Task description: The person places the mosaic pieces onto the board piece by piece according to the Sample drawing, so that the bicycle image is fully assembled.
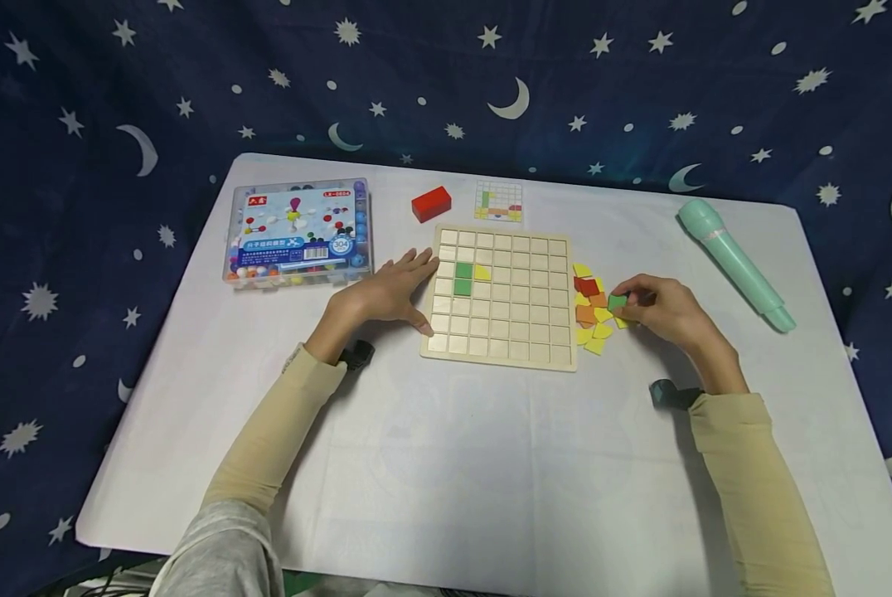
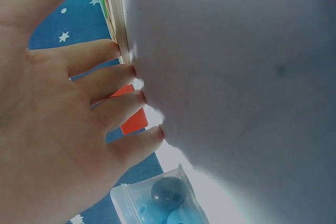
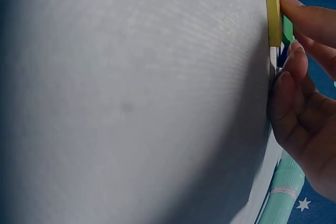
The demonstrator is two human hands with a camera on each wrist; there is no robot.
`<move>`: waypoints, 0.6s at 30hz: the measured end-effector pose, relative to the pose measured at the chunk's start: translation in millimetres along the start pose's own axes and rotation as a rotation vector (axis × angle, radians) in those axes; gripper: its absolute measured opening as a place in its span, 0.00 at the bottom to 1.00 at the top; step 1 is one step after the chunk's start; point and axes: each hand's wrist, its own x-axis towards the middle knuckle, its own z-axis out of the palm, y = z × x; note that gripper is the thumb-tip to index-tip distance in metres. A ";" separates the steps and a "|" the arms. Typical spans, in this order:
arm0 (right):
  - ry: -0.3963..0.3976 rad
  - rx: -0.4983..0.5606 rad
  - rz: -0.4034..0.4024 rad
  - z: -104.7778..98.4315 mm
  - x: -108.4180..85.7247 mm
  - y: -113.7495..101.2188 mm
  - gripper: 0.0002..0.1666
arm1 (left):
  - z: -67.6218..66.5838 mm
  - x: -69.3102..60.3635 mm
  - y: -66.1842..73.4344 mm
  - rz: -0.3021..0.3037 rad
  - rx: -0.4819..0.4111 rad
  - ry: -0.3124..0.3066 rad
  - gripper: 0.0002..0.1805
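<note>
A wooden grid board (image 1: 521, 319) lies on the white table with two green square tiles (image 1: 462, 287) and a yellow piece with a slanted side (image 1: 482, 272) in its upper left cells. My left hand (image 1: 390, 290) has its fingers spread, with fingertips and thumb at the board's left edge. To the right of the board, my right hand (image 1: 666, 311) pinches a green tile (image 1: 617, 303) between thumb and fingers. Right beside it spreads a small pile of yellow (image 1: 594, 346), orange (image 1: 586, 314) and red (image 1: 588, 287) tiles. In the right wrist view, a yellow tile (image 3: 273, 19) partly hides the green one.
Behind the board are a red block (image 1: 432, 204) and a small pattern card (image 1: 499, 201) with a coloured grid. A clear plastic box (image 1: 297, 236) of coloured balls stands at the back left. A mint-green tube-shaped object (image 1: 740, 269) lies at the right.
</note>
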 end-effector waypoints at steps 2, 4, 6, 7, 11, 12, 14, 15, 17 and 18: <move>0.005 0.000 0.000 0.0 -0.5 0.4 0.20 | 0.1 -0.1 0.3 0.001 0.000 0.000 0.66; 0.018 -0.003 -0.004 0.6 -0.8 0.5 0.19 | 0.2 -0.4 0.5 -0.003 -0.004 0.001 0.66; 0.033 -0.010 -0.008 1.4 -1.3 0.6 0.18 | 0.5 -0.2 0.5 -0.007 -0.008 0.003 0.66; 0.040 -0.014 -0.012 1.7 -1.7 0.6 0.18 | 0.7 0.0 0.4 -0.009 -0.010 0.004 0.66; 0.063 -0.024 -0.014 2.4 -3.0 0.6 0.18 | 1.2 0.6 0.6 -0.008 -0.009 0.008 0.67; 0.068 -0.026 -0.014 2.4 -3.4 0.4 0.18 | 1.2 0.5 0.7 -0.008 -0.007 0.008 0.67; 0.079 -0.029 -0.019 2.2 -4.3 0.3 0.16 | 1.4 0.5 0.6 -0.006 -0.001 0.009 0.67; 0.084 -0.027 -0.022 2.1 -4.8 0.1 0.15 | 1.5 0.4 0.4 -0.005 0.001 0.009 0.66; 0.098 -0.019 -0.032 1.9 -6.2 -0.8 0.14 | 1.4 0.5 0.1 -0.002 0.004 0.008 0.66; 0.105 -0.013 -0.036 1.8 -6.8 -1.3 0.14 | 1.3 0.4 0.0 -0.002 0.005 0.009 0.66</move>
